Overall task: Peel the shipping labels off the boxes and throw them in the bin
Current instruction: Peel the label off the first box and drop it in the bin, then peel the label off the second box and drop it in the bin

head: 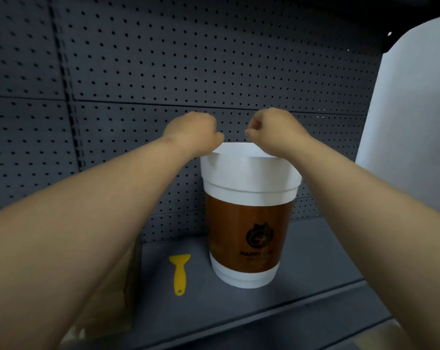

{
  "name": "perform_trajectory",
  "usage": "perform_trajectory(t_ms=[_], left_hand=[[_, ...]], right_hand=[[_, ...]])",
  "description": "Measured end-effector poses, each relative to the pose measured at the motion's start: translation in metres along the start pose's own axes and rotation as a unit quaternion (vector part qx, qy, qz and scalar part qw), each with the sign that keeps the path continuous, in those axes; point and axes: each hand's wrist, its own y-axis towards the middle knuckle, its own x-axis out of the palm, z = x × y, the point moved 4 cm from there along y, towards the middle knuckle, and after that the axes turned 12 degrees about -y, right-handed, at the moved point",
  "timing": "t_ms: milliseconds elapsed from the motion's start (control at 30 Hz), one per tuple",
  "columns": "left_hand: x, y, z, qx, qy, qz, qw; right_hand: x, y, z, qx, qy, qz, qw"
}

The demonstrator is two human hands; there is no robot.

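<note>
The bin (249, 231) is shaped like a big coffee cup, with a brown band and a white lid (249, 170). It stands on a dark shelf against the pegboard. Both my hands hover at the lid's far edge. My left hand (192, 133) is curled into a fist that touches the lid's back left rim. My right hand (272, 130) is just above the back right rim, fingers closed with thumb and fingertip pinched together. No label shows in either hand. A cardboard box (118, 286) lies at the lower left, mostly hidden under my left forearm.
A yellow plastic scraper (179, 272) lies on the shelf (314, 286) just left of the bin. The dark pegboard (188, 59) closes the back. A white panel (410, 122) stands at the right, and the shelf's front edge runs below.
</note>
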Motion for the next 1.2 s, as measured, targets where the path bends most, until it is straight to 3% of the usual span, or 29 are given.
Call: perform_trajectory(t_ms=[267, 600, 967, 1200], left_hand=[[-0.036, -0.075, -0.072, -0.051, 0.050, 0.083, 0.994], [-0.084, -0.190, -0.192, -0.152, 0.138, 0.091, 0.974], [-0.167, -0.321, -0.323, -0.175, 0.189, 0.073, 0.964], [-0.196, -0.374, -0.381, -0.182, 0.184, 0.051, 0.965]], right_hand=[[0.018, -0.025, -0.100, -0.110, 0.048, 0.063, 0.991], [0.063, -0.065, -0.250, -0.184, 0.081, 0.003, 0.980], [0.112, -0.122, -0.426, -0.172, 0.113, -0.078, 0.976], [0.135, -0.158, -0.494, -0.145, 0.117, -0.099, 0.977]])
